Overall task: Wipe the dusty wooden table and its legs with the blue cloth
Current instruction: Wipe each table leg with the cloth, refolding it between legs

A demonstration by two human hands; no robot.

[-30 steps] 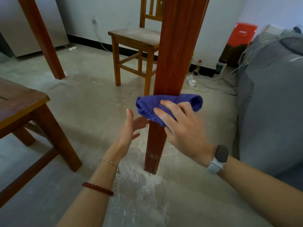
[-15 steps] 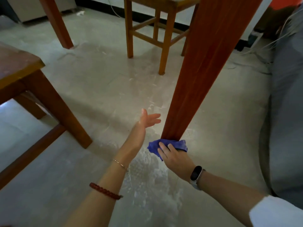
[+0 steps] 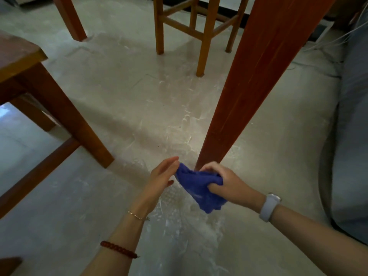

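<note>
A thick reddish wooden table leg (image 3: pixel 253 84) slants down from the top right to the floor at the middle of the view. At its foot, my right hand (image 3: pixel 225 184) grips the bunched blue cloth (image 3: pixel 199 188), which hangs just in front of the leg's base. My left hand (image 3: pixel 161 176) is held flat beside it, its fingertips touching the cloth's left corner. Whether that hand pinches the cloth is unclear. A second table leg (image 3: pixel 69 16) stands at the top left.
White dust (image 3: pixel 185 212) is smeared on the pale floor around the leg's foot. A wooden bench (image 3: pixel 39 84) stands at the left, a wooden chair (image 3: pixel 201 34) behind the leg. Grey fabric (image 3: pixel 350 136) fills the right edge, with cables above it.
My right hand slid the cloth down the leg from mid-height to its foot, then pulled it slightly off the leg. My left hand moved in to touch the cloth. The view tilted downward.
</note>
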